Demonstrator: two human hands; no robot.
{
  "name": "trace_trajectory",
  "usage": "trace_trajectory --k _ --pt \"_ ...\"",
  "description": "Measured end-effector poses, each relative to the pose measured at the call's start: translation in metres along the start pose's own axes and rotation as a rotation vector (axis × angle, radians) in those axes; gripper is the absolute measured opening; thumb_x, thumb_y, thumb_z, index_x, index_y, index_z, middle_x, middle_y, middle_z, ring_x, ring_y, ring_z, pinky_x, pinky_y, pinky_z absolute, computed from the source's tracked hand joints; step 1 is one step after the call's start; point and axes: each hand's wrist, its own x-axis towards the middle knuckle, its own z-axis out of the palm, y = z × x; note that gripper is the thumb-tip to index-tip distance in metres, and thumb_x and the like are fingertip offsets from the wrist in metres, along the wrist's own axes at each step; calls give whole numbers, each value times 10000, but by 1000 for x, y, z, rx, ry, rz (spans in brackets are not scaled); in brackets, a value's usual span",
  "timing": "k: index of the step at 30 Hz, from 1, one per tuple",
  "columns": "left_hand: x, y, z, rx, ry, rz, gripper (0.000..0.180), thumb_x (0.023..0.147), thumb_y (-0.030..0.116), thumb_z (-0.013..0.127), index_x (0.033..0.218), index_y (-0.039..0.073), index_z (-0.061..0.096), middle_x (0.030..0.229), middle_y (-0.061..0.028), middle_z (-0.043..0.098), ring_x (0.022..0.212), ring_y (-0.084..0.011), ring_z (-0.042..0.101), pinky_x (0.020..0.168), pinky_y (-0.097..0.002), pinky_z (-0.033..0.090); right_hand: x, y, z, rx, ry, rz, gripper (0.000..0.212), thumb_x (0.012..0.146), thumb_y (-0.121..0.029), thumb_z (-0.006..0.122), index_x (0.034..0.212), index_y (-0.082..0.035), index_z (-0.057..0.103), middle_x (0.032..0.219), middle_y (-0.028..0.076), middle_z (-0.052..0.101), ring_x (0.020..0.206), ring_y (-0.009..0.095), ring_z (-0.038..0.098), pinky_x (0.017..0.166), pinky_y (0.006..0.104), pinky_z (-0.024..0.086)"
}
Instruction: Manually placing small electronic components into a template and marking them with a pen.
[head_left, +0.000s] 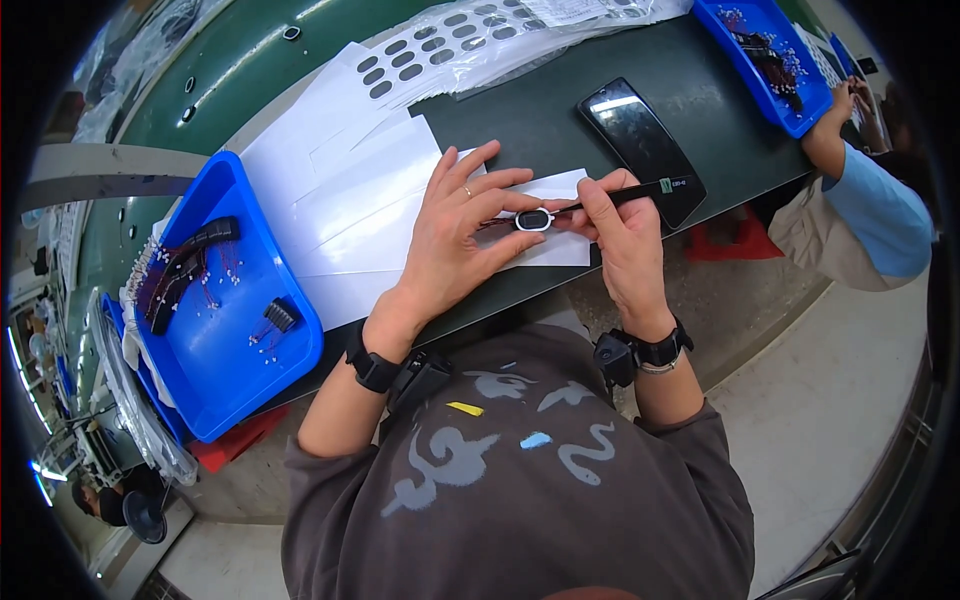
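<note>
My left hand (pixel 450 225) pinches a small oval black part with a white rim, which looks like a mini speaker (pixel 533 220). Thin dark red wires (pixel 495 223) run from it under my left fingers. In my right hand (pixel 627 235) are slim black tweezers (pixel 655 188), their tip reaching the right edge of the speaker. Both hands are over white paper sheets (pixel 545 250) at the table's near edge. Whether the tweezer tip touches the rim or is just beside it, I cannot tell.
A blue tray (pixel 265 375) with wired black parts (pixel 190 265) stands left. A phone (pixel 640 140) lies beyond my right hand. Sheets of oval pieces (pixel 430 50) are at the back. Another blue tray (pixel 800 115) is far right, near a co-worker's hand (pixel 828 135).
</note>
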Motion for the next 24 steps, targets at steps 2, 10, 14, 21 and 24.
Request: trace_trajectory --k 2,10,14,21,24 --pt "1 1 -1 -18 -2 -6 312 797 209 844 1098 163 774 1301 -25 694 1430 -305 452 1247 -522 198 1 4 -3 -5 -1 -17 181 1033 -179 634 941 -37 570 827 55 663 761 120 676 719 252 560" --pt "0 -1 -1 -27 10 1 285 807 192 836 1082 150 773 1285 -34 701 1420 -312 464 1247 -522 209 -2 -4 -10 -752 -143 -738 158 1021 -154 645 1025 -8 586 879 75 690 830 162 695 853 326 567" --pt "2 -1 0 -33 12 16 284 808 191 834 1081 145 772 1278 -34 703 1416 -313 469 1247 -522 212 -15 12 -21 -599 -78 -698 126 996 -71 641 1073 0 571 1008 111 712 937 184 700 928 328 541" --pt "-1 -3 0 -29 26 29 308 796 165 837 1093 130 762 1280 -55 698 1413 -319 473 1219 -513 275 -16 6 -1 -612 -159 -450 251 931 31 658 1136 -18 522 1208 160 690 1072 217 680 936 327 523" --pt "-3 4 -1 -26 44 44 338 782 139 841 1108 115 755 1279 -70 695 1410 -325 477 1191 -502 334 -15 8 1 -694 -181 -484 292 915 32 676 1143 -31 505 1234 174 677 1097 222 672 932 332 523"
